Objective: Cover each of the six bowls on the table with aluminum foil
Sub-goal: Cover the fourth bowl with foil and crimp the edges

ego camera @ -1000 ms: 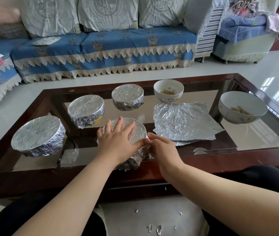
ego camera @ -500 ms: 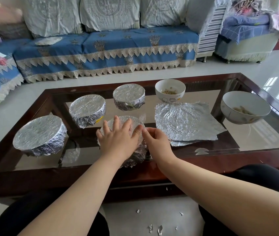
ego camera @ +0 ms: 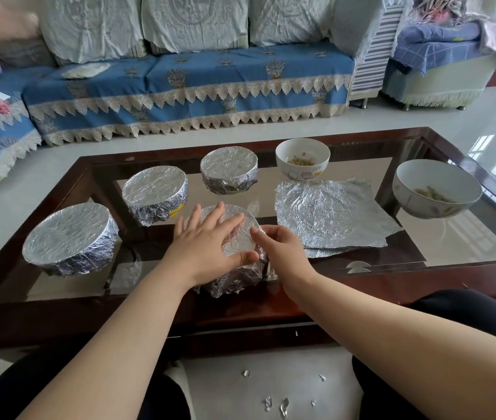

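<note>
The left hand [ego camera: 207, 247] lies flat on the top of the foil-covered bowl [ego camera: 240, 237], fingers spread, thumb at the near rim. The right hand [ego camera: 280, 250] presses the foil against the bowl's right side with curled fingers; whether they pinch it cannot be told. Beyond the left fingertips stand two wrapped bowls [ego camera: 155, 192] [ego camera: 229, 169]; a third [ego camera: 69, 237] sits well left. Right of the right fingers lie loose foil sheets [ego camera: 331, 215] and two uncovered bowls [ego camera: 302, 159] [ego camera: 436, 187].
</note>
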### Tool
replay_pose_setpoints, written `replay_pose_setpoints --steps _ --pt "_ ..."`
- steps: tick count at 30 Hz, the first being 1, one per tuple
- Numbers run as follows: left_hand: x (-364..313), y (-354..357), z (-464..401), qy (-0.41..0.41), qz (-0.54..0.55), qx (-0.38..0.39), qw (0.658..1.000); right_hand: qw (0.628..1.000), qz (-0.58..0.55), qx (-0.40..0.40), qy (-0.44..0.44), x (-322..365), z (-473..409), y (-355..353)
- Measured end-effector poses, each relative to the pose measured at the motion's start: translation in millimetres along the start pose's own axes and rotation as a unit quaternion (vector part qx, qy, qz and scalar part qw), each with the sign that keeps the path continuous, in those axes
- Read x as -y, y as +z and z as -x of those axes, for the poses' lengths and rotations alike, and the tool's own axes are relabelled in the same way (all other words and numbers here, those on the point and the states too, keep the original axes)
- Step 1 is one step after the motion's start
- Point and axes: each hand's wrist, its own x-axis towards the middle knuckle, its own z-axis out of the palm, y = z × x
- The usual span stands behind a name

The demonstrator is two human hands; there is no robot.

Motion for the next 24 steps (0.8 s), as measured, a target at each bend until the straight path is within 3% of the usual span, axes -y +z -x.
replay_pose_setpoints --steps 8,24 --pt "-3.1 3.2 1.6 -0.015 -0.007 -0.021 1.000 0.989 -0.140 -0.020 0.041 -8.5 6.7 8.0" --pt "-4.4 3.9 0.1 -0.023 -0.006 -0.022 0.999 0.973 -0.187 -0.070 0.116 -6.1 -2.7 16.7"
